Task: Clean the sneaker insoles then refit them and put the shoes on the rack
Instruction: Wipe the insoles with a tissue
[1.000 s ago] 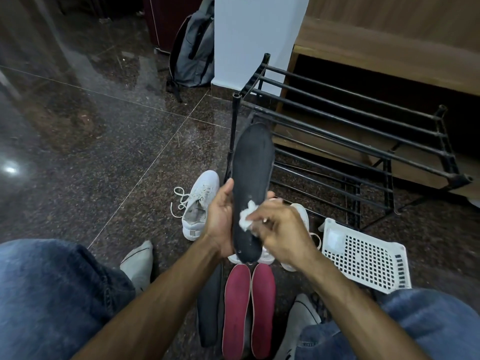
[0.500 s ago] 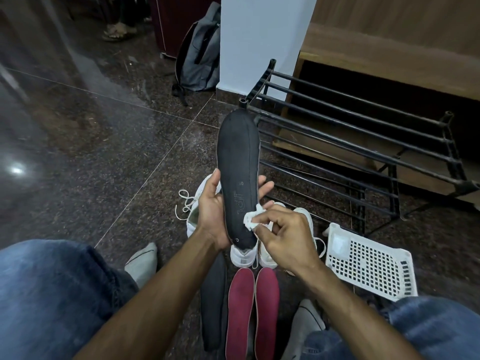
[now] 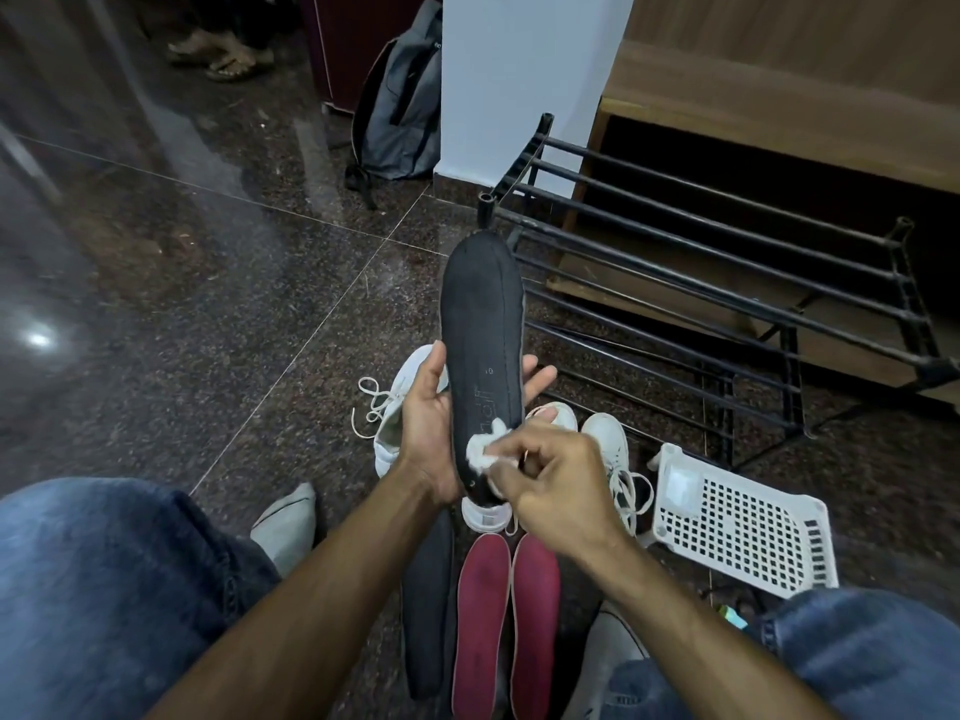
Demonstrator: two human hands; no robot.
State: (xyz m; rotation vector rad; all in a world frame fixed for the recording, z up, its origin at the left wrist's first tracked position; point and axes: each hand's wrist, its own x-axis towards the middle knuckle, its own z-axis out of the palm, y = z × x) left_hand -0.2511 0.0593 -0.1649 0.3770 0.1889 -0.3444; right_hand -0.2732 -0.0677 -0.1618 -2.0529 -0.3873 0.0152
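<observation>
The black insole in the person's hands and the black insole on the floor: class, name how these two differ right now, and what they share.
The held black insole is gripped upright by the left hand; the floor black insole lies flat beside the two red insoles. The right hand presses a white wipe on the held one; nothing touches the floor one. The held one shows whole; an arm partly hides the other. Both are dark and similarly shaped.
</observation>
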